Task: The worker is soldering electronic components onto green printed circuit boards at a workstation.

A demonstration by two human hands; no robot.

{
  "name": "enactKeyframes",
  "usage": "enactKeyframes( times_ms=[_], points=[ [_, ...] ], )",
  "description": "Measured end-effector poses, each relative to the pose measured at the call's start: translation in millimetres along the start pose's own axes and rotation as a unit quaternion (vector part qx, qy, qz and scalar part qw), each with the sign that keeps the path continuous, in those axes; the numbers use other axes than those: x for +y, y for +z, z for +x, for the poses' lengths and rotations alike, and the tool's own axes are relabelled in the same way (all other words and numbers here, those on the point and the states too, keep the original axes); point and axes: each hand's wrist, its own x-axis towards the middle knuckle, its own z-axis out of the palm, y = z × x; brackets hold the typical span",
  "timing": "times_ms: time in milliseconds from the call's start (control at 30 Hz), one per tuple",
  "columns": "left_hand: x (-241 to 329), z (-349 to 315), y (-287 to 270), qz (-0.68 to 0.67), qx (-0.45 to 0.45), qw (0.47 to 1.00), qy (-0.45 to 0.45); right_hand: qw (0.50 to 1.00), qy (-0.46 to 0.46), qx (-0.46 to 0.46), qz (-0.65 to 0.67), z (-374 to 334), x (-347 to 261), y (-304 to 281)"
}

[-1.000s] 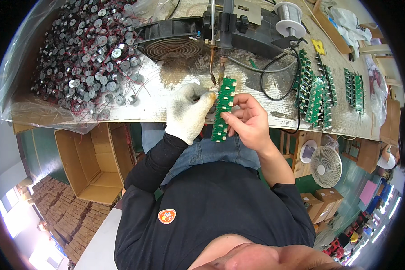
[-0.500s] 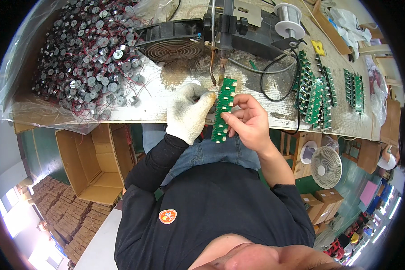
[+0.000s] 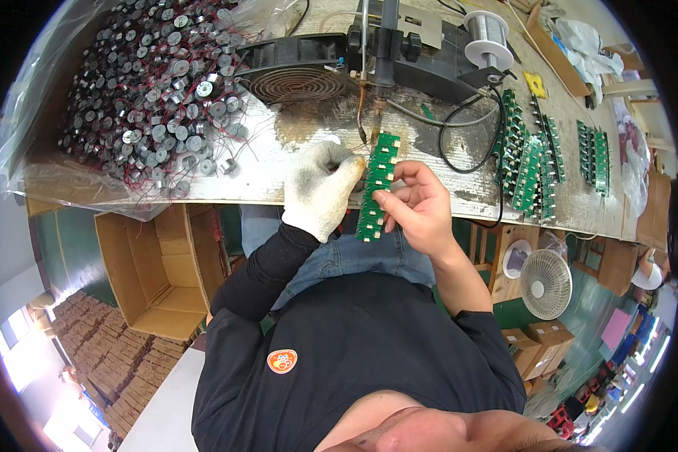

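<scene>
A long green circuit board strip (image 3: 380, 175), with small light-coloured parts along its edge, stands nearly lengthwise in front of me. My bare right hand (image 3: 416, 202) pinches it between thumb and fingers from the right. Beside its left edge, my gloved left hand (image 3: 320, 186) is closed, thumb and fingertips together; what sits in that pinch is hidden or too small to make out. Just beyond the strip's far end, the soldering iron tip (image 3: 377, 119) points downward from its upright holder. A thin solder feed tube (image 3: 363, 124) ends close to it, near the gloved fingertips.
At left, a plastic-lined box holds many round metal buzzer-like parts (image 3: 158, 129) with red wires. Black fans (image 3: 297, 69) and a solder wire spool (image 3: 487, 34) stand behind the iron. More board strips (image 3: 529, 162) lie at right beside a looping black cable (image 3: 441, 143).
The whole scene has shifted slightly in the picture. Both hands keep nearly the same pose, and the board strip stays in my right hand by the iron tip.
</scene>
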Motion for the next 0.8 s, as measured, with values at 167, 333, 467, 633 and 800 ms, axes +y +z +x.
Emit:
enactKeyframes(
  times_ms=[167,333,467,633,800],
  points=[
    [-4.5,0.3,-0.1,-0.021,-0.002,1.000,-0.002,1.000,-0.005,0.001,0.004,0.2,-1.9,1.5],
    [-12.6,1.3,0.8,0.028,0.008,1.000,0.012,1.000,-0.001,0.000,-0.003,-0.6,2.3,-1.8],
    [-8.3,-1.6,2.2,-0.006,0.011,1.000,-0.012,1.000,-0.003,-0.006,-0.001,-1.1,2.4,-2.0],
    [-8.9,-1.1,2.4,-0.019,0.008,1.000,-0.008,1.000,0.000,0.007,0.007,-0.5,1.8,-0.1],
    [-7.2,1.1,0.8,-0.010,0.005,1.000,0.006,1.000,-0.004,0.004,0.007,-0.3,-1.3,1.3]
  ],
)
